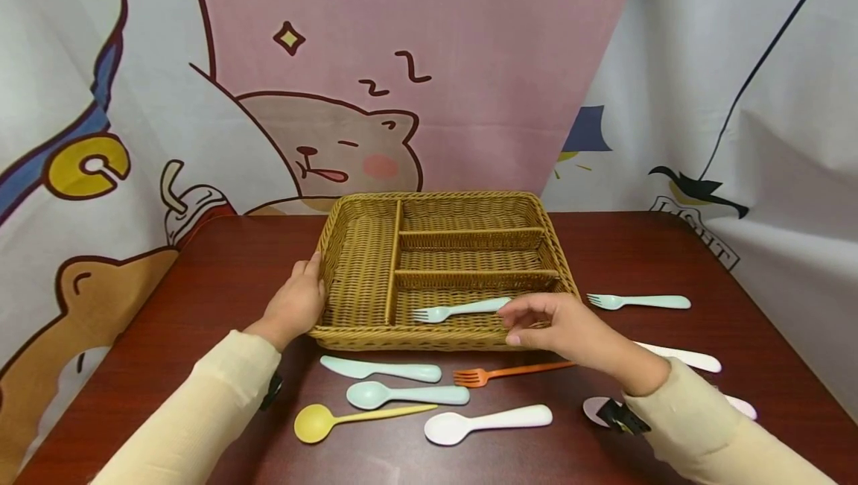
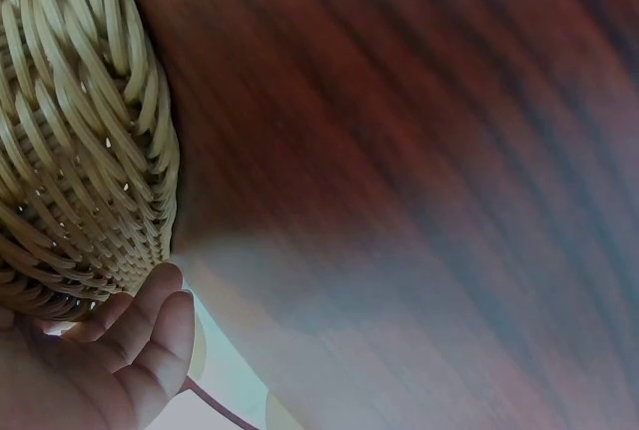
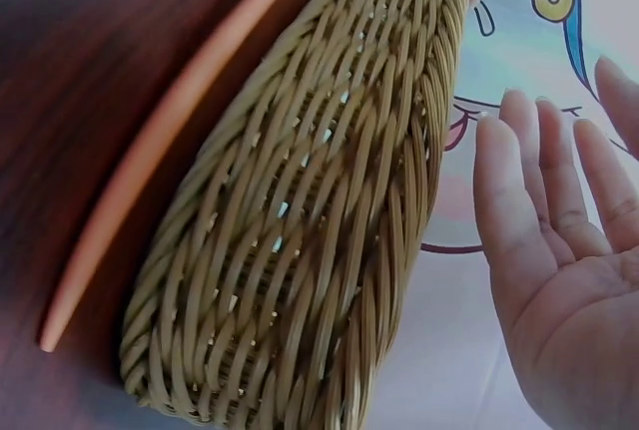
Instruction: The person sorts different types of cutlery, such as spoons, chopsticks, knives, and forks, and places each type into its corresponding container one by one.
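A wicker tray [image 1: 429, 338] stands on the dark red worktop [image 1: 221, 284], with one long compartment at its left and three stacked from far to near at its right. The left hand [image 1: 295, 302] rests against the tray's left side, its fingers [image 2: 165, 340] fairly straight and close together. The right hand [image 1: 559, 325] hovers at the near right rim, fingers apart and clamped on nothing. A mint fork [image 1: 462, 309] lies in the near right compartment, tines to the left (whether a fingertip touches its handle, I cannot tell).

On the near side of the tray lie a mint knife [image 1: 380, 369], a mint spoon [image 1: 407, 395], a yellow spoon [image 1: 315, 423], a white spoon [image 1: 485, 422] and an orange fork [image 1: 512, 371]. Another mint fork [image 1: 640, 302] lies to the tray's right, and nearer, a white handle [image 1: 687, 357] shows beside the right forearm.
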Demonstrator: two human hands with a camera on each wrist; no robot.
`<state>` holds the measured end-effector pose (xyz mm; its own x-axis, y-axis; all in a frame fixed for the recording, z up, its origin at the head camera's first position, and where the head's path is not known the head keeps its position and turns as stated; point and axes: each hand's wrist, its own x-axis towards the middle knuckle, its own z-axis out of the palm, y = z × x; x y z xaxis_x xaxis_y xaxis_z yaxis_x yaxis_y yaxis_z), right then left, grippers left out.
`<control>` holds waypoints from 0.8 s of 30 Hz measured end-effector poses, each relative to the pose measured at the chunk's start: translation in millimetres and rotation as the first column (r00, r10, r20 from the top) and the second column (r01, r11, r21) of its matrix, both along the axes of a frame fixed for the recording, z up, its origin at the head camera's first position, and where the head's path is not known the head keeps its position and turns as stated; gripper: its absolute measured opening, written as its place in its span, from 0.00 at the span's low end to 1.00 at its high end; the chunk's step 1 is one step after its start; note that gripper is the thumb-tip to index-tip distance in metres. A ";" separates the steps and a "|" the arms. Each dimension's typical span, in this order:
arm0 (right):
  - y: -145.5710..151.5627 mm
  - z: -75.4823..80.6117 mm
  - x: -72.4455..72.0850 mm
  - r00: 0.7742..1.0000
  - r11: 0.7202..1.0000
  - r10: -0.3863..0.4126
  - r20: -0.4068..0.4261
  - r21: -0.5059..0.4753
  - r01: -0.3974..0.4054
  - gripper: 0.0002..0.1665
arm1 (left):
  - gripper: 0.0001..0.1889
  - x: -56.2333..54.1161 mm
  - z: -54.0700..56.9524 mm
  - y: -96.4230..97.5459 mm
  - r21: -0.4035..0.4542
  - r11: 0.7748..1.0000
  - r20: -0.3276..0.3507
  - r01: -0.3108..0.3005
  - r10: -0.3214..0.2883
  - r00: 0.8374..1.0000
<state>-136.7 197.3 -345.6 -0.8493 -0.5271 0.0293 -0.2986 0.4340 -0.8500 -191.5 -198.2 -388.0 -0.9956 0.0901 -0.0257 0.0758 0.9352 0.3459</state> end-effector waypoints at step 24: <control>-0.9 -24.0 23.1 0.995 0.993 0.078 -0.068 0.095 -0.071 0.19 | 0.29 0.6 1.4 0.5 0.003 1.000 0.012 -0.003 0.003 1.000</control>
<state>-113.6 196.4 -369.6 -0.8052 -0.5919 0.0367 -0.3912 0.4836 -0.7830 -190.9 -197.7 -386.6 -0.9955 0.0869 -0.0372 0.0686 0.9346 0.3491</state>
